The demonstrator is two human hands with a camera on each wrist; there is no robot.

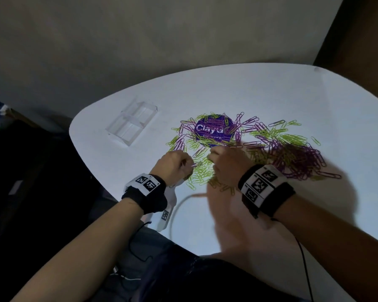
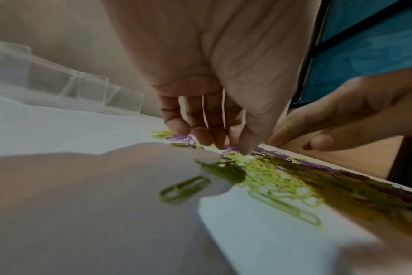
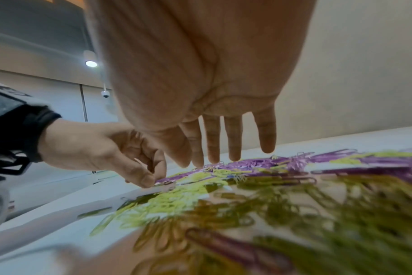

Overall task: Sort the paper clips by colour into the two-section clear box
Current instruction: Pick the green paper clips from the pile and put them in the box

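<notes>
Fingers of the left hand [image 1: 174, 162] curl at the near-left edge of the pile, thumb and forefinger pinching a purple clip [image 3: 165, 182] low over the worktop [image 1: 249, 88]. Just beside it, the right hand [image 1: 228, 162] is spread with straight fingers, tips touching down among the clips and holding nothing that I can make out. Around both hands lies the pile of paper clips [image 1: 249, 147], yellow-green and purple mixed, with more green near the body and a denser purple heap to the right; some lie over a round purple sticker [image 1: 214, 130] on the surface. The two-section clear box [image 1: 131, 125] stands well apart to the far left, and both its sections look empty, so sorting has barely begun. These clips are probably light, thin and stiff, with a smooth coating that slides on the worktop, and they hook into one another readily; a fingertip pinch across the looped end of one clip, lifted slowly, should free it without dragging neighbours along. Scooping a handful would likely mix colours.
</notes>
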